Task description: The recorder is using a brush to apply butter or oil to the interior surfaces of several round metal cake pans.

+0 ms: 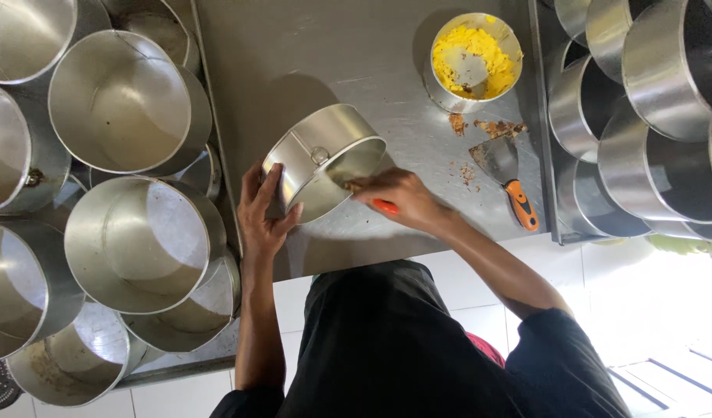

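Observation:
My left hand (263, 213) grips the outer wall of a round metal cake tin (313, 151), which is tipped on its side on the steel counter (294, 54) with its mouth facing me. My right hand (402, 197) is closed on a tool with an orange handle (385, 206). The tool's tip reaches inside the tin's rim; its blade is mostly hidden. A small metal bowl of yellow paste (474, 58) stands further away to the right.
An orange-handled scraper (511, 178) lies on the counter beside brown crumbs (487, 128). Several empty round tins are stacked at the left (120, 101) and at the right (658, 70). White floor tiles (642, 286) show below the counter edge.

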